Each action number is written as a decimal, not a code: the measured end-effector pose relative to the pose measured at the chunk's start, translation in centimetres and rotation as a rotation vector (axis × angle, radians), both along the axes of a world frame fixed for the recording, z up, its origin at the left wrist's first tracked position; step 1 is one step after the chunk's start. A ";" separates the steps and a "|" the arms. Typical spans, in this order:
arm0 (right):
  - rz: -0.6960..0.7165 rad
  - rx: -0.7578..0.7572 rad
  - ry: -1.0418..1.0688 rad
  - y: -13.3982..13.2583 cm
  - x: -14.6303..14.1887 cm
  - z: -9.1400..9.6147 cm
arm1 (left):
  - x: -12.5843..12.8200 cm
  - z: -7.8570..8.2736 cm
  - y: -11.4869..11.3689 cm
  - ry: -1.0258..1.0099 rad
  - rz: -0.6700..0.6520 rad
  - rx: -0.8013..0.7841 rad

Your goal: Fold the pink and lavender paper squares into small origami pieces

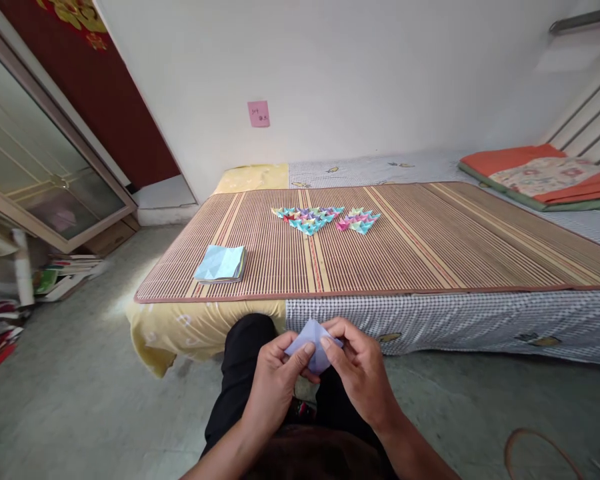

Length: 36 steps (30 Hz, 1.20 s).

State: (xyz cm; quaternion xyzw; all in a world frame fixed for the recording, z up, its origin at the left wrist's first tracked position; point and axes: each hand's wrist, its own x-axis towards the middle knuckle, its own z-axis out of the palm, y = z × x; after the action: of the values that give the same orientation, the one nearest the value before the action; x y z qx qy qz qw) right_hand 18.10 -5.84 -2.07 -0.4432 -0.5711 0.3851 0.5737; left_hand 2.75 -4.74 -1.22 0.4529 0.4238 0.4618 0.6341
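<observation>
A small sheet of purple origami paper (314, 337), folded into a diamond with creases, is held over my lap. My left hand (279, 367) pinches its left side, thumb on the face and fingers behind. On the opposite side my right hand (356, 357) grips it the same way, its thumb near the middle. Beyond them on the bamboo mat lies a stack of square paper (220, 263) with a creased light blue sheet on top. Farther back sit two clusters of folded paper pieces, a larger multicoloured cluster (307, 219) and a smaller pink and teal cluster (359, 220).
The bamboo mat (420, 247) covers a bed with yellow and checked sheets. Folded orange and green bedding (535, 177) lies at the right end. A pink note (259, 114) is stuck to the wall. Books (73, 273) are piled on the floor at left.
</observation>
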 end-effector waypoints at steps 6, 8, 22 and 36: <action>-0.032 -0.013 -0.038 0.0 0.0 -0.4 | -0.1 -0.1 0.1 0.114 0.009 0.035; -0.034 -0.015 -0.055 0.0 0.0 -0.4 | -0.2 -0.2 0.1 0.128 0.015 0.040; -0.182 0.186 -0.160 -0.2 0.5 -1.0 | -0.4 -0.8 0.3 0.122 0.014 0.018; -0.186 0.236 -0.211 0.0 0.4 -0.6 | -0.2 -0.8 0.1 0.184 0.008 0.018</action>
State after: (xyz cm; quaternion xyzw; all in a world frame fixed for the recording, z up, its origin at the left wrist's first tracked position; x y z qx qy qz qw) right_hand 18.52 -5.87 -2.67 -0.4617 -0.6261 0.2122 0.5915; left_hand 2.57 -4.60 -1.97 0.4975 0.4780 0.4245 0.5864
